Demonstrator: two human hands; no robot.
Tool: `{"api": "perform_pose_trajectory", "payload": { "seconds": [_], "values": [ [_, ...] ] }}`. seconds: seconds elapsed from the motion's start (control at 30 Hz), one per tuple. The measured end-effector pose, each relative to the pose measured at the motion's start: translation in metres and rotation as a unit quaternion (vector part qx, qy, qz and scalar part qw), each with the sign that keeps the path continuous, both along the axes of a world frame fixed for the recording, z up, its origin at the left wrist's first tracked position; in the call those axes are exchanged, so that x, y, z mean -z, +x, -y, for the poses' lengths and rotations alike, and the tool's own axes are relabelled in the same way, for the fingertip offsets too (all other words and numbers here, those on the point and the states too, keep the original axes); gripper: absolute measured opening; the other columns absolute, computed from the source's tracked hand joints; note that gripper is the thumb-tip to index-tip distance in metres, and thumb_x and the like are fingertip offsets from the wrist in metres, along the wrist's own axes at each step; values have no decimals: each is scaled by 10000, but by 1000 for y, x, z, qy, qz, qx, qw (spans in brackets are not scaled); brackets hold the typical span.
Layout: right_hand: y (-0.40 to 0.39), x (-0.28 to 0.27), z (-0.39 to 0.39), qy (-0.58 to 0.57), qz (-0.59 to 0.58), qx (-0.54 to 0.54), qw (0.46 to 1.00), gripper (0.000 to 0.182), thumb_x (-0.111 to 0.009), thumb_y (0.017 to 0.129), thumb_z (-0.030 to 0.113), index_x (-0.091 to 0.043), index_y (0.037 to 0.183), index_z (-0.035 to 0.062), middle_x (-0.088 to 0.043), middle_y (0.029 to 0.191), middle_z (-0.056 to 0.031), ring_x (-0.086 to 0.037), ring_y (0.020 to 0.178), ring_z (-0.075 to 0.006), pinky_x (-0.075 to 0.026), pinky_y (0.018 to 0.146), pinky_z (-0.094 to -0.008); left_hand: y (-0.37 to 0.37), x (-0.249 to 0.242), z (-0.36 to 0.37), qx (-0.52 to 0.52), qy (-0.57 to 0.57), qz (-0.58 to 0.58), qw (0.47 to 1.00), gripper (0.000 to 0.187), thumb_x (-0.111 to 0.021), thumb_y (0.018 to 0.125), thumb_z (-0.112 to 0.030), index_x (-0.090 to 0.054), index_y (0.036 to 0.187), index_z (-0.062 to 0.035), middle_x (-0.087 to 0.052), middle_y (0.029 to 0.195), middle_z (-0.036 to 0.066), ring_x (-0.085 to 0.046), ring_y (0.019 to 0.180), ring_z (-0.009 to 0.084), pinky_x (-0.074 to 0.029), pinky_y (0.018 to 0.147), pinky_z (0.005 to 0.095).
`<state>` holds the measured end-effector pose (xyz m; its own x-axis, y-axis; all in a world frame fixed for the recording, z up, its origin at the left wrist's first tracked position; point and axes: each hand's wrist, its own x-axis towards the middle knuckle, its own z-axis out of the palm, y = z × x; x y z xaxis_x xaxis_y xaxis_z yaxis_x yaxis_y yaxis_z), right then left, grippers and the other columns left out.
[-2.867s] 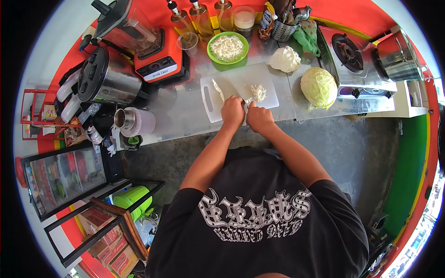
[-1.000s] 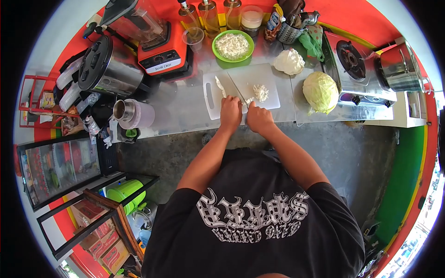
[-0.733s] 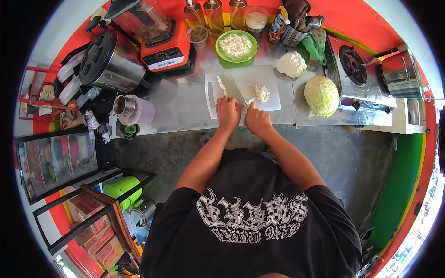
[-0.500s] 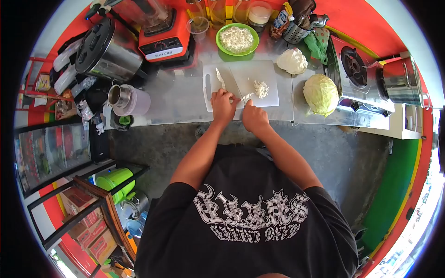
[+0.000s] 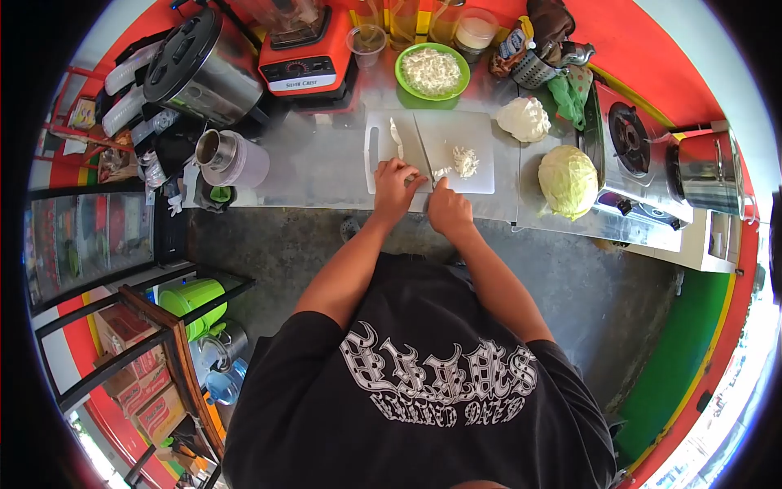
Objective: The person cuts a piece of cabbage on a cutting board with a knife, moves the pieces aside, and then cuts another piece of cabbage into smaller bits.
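Note:
On a white cutting board point(image 5: 481, 126) my right hand point(image 5: 450, 207) is closed round the handle of a knife point(image 5: 422, 138), whose blade points away from me. My left hand point(image 5: 396, 189) has its fingers pressed together on a small pale piece at the left of the blade. Shredded white pieces point(image 5: 465, 161) lie in a pile to the right of the knife, with a few small bits beside the blade. A thin pale strip point(image 5: 396, 134) rests on the board beyond my left hand. A green bowl point(image 5: 467, 75) of white shreds stands behind the board.
Right of the board are a whole cabbage point(image 5: 568, 182), a cut pale piece point(image 5: 524, 120) and a gas stove point(image 5: 630, 138) with a steel pot point(image 5: 710, 173). A red blender point(image 5: 303, 65), a large steel pot point(image 5: 208, 73) and a jug point(image 5: 243, 163) stand to the left.
The view has tilted and shifted slightly, so the counter items appear moved. Both hands remain at the board, the left on the pale piece and the right on the knife.

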<state>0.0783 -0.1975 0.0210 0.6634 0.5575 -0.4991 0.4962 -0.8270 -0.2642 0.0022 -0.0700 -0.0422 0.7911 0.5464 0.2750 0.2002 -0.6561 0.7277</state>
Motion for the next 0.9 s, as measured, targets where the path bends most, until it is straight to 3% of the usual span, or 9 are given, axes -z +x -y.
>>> {"api": "perform_pose_trajectory", "payload": {
  "seconds": [0.3, 0.37, 0.6, 0.67, 0.8, 0.9],
  "values": [
    [-4, -19, -2, -11, 6, -39, 999, 291, -518, 959, 175, -489, 1134, -55, -711, 1029, -307, -698, 1022, -470, -553, 909, -524, -5, -3, -5, 26, -18, 3, 999, 56, -749, 817, -137, -733, 868, -122, -596, 925, 23, -540, 1011, 272, -409, 946, 427],
    [-10, -14, 0, -30, 14, -24, 999, 291, -549, 946, 133, -486, 1171, -41, -728, 1054, -259, -716, 1035, -418, -581, 878, -470, -6, -3, -8, 38, -26, 11, 999, 64, -741, 817, -126, -737, 881, -124, -605, 929, 27, -545, 1009, 277, -416, 940, 430],
    [3, -2, -8, -17, 35, -41, 998, 274, -539, 953, 135, -485, 1162, -32, -725, 1065, -262, -716, 1023, -422, -581, 870, -479, -13, -3, -18, 85, -33, 20, 996, 113, -709, 826, -79, -765, 916, -116, -634, 918, 44, -561, 1002, 285, -450, 919, 413],
    [4, -15, -9, -17, 25, -55, 998, 294, -516, 979, 174, -482, 1161, -54, -710, 1037, -303, -694, 1033, -471, -548, 912, -534, -13, -2, -18, 83, -32, 21, 996, 121, -710, 826, -76, -768, 924, -116, -636, 922, 45, -564, 994, 288, -453, 913, 409],
    [-11, -4, -1, -13, 15, -33, 999, 299, -517, 990, 198, -485, 1161, -46, -709, 1038, -305, -696, 1020, -474, -553, 898, -533, -13, -3, -20, 93, -42, 29, 994, 122, -725, 818, -80, -770, 927, -107, -642, 916, 53, -572, 965, 296, -460, 897, 408],
    [-14, 1, -6, -21, 33, -19, 999, 283, -542, 949, 139, -480, 1165, -32, -719, 1075, -270, -707, 1036, -436, -569, 896, -491, -15, -3, -27, 111, -28, 27, 993, 128, -722, 817, -76, -777, 931, -99, -656, 904, 61, -575, 945, 297, -464, 880, 406]
  ]
}}
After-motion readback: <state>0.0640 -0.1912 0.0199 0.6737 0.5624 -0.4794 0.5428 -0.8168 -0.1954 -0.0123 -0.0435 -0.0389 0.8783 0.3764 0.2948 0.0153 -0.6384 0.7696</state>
